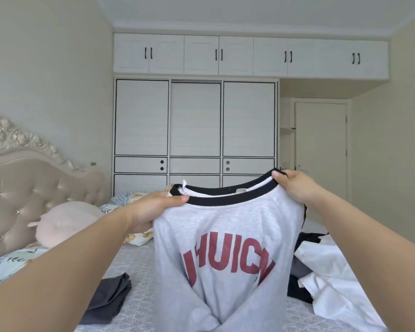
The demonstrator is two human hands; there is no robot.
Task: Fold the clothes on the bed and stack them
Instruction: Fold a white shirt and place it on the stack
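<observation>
Between both hands [151, 209], grey shirt [228, 255] aloft

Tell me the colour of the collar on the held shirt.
Black collar on the grey shirt, head view.

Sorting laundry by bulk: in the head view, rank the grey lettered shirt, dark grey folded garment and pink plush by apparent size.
1. grey lettered shirt, though nearest the camera.
2. pink plush and dark grey folded garment: look alike, unranked.

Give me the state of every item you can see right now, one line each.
grey sweatshirt: held up by the collar, hanging unfolded.
left hand: pinches the collar.
right hand: pinches the collar.
dark grey garment: folded on the bed.
white garment: crumpled, unfolded.
wardrobe doors: closed.
</observation>
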